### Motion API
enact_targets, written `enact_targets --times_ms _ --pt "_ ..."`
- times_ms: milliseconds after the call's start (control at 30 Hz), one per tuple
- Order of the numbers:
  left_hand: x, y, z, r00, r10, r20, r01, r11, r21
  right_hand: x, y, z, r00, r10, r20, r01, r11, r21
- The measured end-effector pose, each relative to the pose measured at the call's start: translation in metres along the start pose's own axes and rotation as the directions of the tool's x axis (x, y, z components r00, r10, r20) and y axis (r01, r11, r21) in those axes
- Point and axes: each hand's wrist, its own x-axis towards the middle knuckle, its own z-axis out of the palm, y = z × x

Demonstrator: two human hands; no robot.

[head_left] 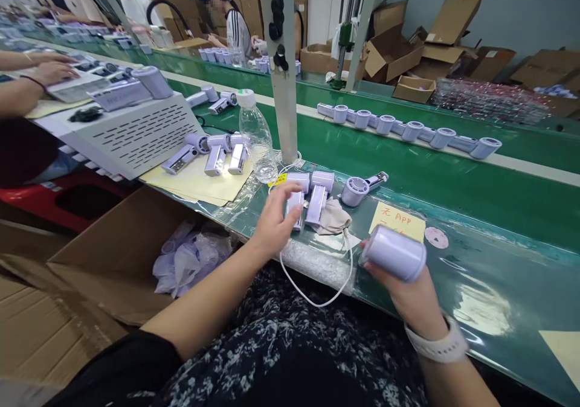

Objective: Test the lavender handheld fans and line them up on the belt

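My right hand (414, 295), with a watch on a pale strap at the wrist, is wrapped round a lavender handheld fan (395, 252). It holds the fan above the near edge of the bench, the barrel-shaped head turned up and the handle hidden. My left hand (274, 221) is open, thumb and fingers apart, beside a lavender fan (296, 182) lying on the bench; whether it touches that fan I cannot tell. A second fan (318, 205) lies just right of it, near a crumpled pale cloth pouch (334, 218). Farther right another fan (355, 191) shows its round grille.
A white cord (317, 305) loops over the bench edge. A plastic bottle (257, 141) stands by a metal post (284, 105). Several fans line the green conveyor (408, 171). A vented box (145, 132) is at left, an open carton (122, 244) below. Co-workers sit across and at left.
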Motion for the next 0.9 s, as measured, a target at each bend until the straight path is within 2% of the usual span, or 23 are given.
enact_targets --times_ms 100,167,267,367,467,600,767,900 --pt "0.007 -0.032 -0.003 0.997 -0.062 -0.047 0.073 0.951 0.299 -0.002 0.006 -0.001 0.998 0.03 -0.059 -0.024 0.994 0.11" --pt "0.006 -0.042 -0.002 0.996 -0.075 -0.039 0.084 0.933 0.351 -0.003 0.008 -0.001 0.998 0.048 -0.051 -0.042 0.993 0.113" --pt "0.004 -0.044 0.001 0.996 -0.092 -0.011 0.09 0.926 0.366 0.0 0.011 -0.002 0.994 0.108 0.01 -0.109 0.989 0.103" --pt "0.003 -0.041 0.003 0.995 -0.095 0.015 0.082 0.921 0.382 0.004 0.014 -0.004 0.999 0.044 0.018 -0.046 0.995 0.086" --pt "0.002 -0.04 0.002 0.996 -0.09 0.018 0.076 0.919 0.386 0.005 0.017 -0.005 0.995 0.074 0.06 -0.079 0.994 0.081" --pt "0.002 -0.039 0.001 0.996 -0.091 0.019 0.076 0.917 0.392 0.005 0.023 -0.005 0.997 0.073 0.005 -0.073 0.978 0.194" --pt "0.003 -0.04 0.002 0.997 -0.078 0.017 0.066 0.925 0.375 0.007 0.033 0.006 0.952 0.299 0.07 -0.307 0.926 0.218" --pt "0.004 -0.043 0.001 0.997 -0.07 0.011 0.062 0.931 0.36 0.007 0.023 0.015 0.934 0.345 0.089 -0.356 0.887 0.295"
